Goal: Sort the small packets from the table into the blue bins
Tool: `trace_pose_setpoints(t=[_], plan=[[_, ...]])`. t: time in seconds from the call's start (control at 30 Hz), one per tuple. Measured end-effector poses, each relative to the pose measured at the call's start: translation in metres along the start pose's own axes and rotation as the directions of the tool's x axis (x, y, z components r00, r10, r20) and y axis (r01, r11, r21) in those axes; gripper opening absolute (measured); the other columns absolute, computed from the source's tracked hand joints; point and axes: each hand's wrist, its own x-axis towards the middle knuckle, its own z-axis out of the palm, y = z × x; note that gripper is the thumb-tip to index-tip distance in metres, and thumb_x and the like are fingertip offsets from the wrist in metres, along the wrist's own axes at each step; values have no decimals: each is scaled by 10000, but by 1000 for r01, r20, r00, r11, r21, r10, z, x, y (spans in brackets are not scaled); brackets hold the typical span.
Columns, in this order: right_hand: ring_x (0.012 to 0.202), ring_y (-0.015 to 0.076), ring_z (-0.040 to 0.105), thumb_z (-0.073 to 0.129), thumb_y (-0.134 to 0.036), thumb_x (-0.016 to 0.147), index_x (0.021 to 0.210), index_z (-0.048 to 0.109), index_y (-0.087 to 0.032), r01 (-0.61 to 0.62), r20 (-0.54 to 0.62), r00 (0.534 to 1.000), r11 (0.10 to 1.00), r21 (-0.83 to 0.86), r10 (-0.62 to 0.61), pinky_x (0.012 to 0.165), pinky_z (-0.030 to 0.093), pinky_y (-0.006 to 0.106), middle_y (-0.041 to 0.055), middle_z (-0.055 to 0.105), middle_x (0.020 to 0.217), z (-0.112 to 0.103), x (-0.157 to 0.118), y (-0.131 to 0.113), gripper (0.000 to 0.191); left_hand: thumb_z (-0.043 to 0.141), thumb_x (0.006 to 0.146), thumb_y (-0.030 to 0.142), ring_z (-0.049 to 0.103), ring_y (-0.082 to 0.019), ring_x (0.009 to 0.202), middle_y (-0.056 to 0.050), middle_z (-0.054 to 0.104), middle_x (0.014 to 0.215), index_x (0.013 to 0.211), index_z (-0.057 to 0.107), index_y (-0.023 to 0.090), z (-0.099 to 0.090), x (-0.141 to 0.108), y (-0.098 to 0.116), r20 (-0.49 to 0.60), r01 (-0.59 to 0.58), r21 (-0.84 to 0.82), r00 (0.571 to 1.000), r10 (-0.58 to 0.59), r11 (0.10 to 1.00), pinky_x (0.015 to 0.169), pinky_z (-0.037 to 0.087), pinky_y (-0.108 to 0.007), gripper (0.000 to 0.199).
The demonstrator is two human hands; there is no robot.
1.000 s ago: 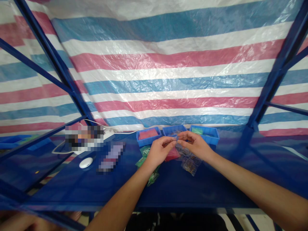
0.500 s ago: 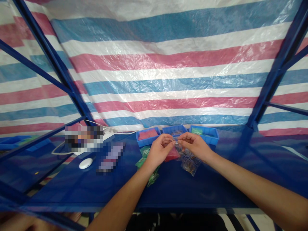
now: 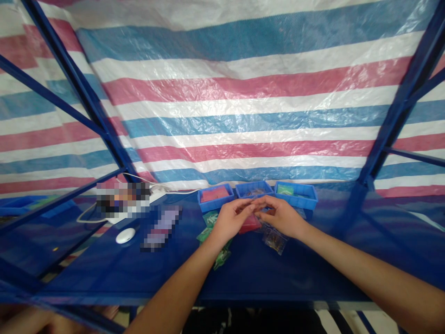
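Note:
Fingertip to fingertip, my left hand (image 3: 231, 221) and my right hand (image 3: 285, 219) meet over the table, both with bent fingers pinched together. Whatever lies between the fingertips is too small and hidden to make out. Just below them is a red packet (image 3: 249, 225), partly covered by my left hand. Small clear plastic bags (image 3: 276, 242) with dark contents lie under and in front of my right hand. Green packets (image 3: 221, 259) are spread beside my left wrist, partly behind the forearm.
Three blue bins line the back: the left bin (image 3: 206, 207) holds red packets, the middle bin (image 3: 242, 193) clear bags, the right bin (image 3: 303, 202) something green. On the left are a white oval object (image 3: 125, 235), a blurred-out purple item (image 3: 162, 227) and cables. Blue frame posts (image 3: 389, 111) flank the table.
My hands have drawn closer, their fingertips now touching. The small clear piece seen between them before is hidden. My right hand has shifted slightly left and lower.

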Motion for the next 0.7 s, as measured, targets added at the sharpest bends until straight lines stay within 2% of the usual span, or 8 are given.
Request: trace_pose_setpoints(t=[0.1, 0.23, 0.3, 0.43, 0.5, 0.57, 0.63, 0.7], plan=[[938, 218, 699, 687, -350, 892, 1075, 695, -222, -19, -57, 998, 999, 26, 21, 739, 592, 335, 59, 732, 1028, 0, 1, 1, 223, 645, 939, 421, 727, -253, 1026, -98, 775, 1125, 1151, 744, 174, 0, 3, -7, -14, 6, -34, 1000, -6, 999, 956, 561, -385, 340], [888, 207, 686, 749, -375, 853, 1123, 652, -232, -35, -162, 986, 998, 55, 44, 699, 587, 318, 49, 715, 975, -3, 4, 7, 321, 719, 888, 391, 738, -246, 1014, -118, 770, 1118, 1124, 705, 154, 4, 5, -15, -33, 39, -183, 998, -46, 982, 956, 575, -395, 335], [882, 212, 690, 760, -402, 844, 1126, 650, -238, -58, -114, 991, 992, 114, 71, 686, 589, 320, 50, 721, 972, -5, 4, 9, 345, 751, 861, 392, 744, -247, 1009, -117, 769, 1104, 1109, 687, 155, 6, 5, -16, -20, 62, -255, 997, -69, 965, 946, 585, -397, 349], [782, 199, 688, 756, -458, 838, 1030, 681, -234, -97, 3, 995, 964, 248, 99, 644, 582, 326, 42, 735, 948, -5, 5, 7, 304, 771, 840, 414, 766, -218, 851, -96, 763, 1033, 1091, 664, 158, 7, 5, -16, 3, 105, -319, 994, -110, 942, 835, 621, -374, 374], [696, 183, 669, 773, -468, 817, 987, 682, -235, -109, -23, 993, 957, 270, 120, 622, 573, 329, 28, 737, 902, -6, 5, 5, 303, 765, 843, 428, 760, -211, 830, -93, 756, 1028, 1103, 665, 161, 5, 5, -16, -29, 94, -274, 994, -105, 957, 797, 624, -359, 386], [638, 181, 653, 775, -482, 810, 963, 672, -241, -118, -75, 987, 956, 269, 143, 617, 567, 343, 16, 730, 821, -8, 6, 3, 303, 751, 856, 431, 747, -217, 878, -97, 755, 1041, 1130, 680, 168, 3, 5, -15, -92, 55, -162, 993, -71, 985, 803, 615, -351, 386], [629, 197, 654, 766, -494, 817, 960, 658, -253, -119, -140, 977, 959, 258, 159, 625, 567, 360, 6, 710, 745, -10, 7, 2, 300, 731, 878, 420, 728, -226, 958, -98, 754, 1073, 1131, 717, 184, 0, 5, -12, -138, 5, -24, 990, -8, 1000, 863, 596, -358, 346], [632, 206, 656, 761, -493, 821, 958, 643, -265, -116, -195, 967, 963, 241, 165, 636, 571, 372, -2, 689, 714, -11, 7, 2, 291, 706, 902, 409, 710, -234, 1024, -95, 749, 1117, 1120, 751, 205, -1, 4, -6, -128, -41, 66, 991, 49, 997, 926, 572, -368, 302]])
